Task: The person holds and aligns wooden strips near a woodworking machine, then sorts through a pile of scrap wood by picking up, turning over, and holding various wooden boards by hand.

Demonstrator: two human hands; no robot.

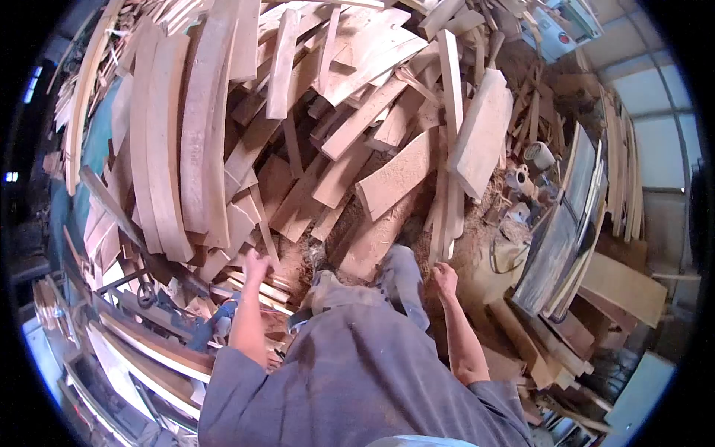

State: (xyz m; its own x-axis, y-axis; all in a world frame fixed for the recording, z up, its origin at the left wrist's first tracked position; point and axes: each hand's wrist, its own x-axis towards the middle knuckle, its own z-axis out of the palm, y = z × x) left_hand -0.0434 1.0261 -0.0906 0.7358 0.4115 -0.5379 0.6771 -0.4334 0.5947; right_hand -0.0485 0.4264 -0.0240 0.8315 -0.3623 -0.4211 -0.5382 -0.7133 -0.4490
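Observation:
My left hand (257, 266) hangs in front of me on the left, fingers curled in, with no object showing in it. Close to it are a thin wood strip (264, 223) and the lower ends of several boards; whether it touches any of them I cannot tell. My right hand (445, 279) is a loose fist, nothing visible inside, beside my right leg (403, 283). Just beyond my feet lies a wide plank (380, 235) dusted with sawdust. A rough-edged board (398, 171) rests over the pile, and a thick pale plank (482, 134) leans to its right.
Long curved boards (202, 127) stand at the left of a large heap of offcuts. Grey-faced panels (558, 231) lean at the right, near a white cylindrical container (538, 155) and sawdust. A light-coloured machine (558, 33) stands at the back right.

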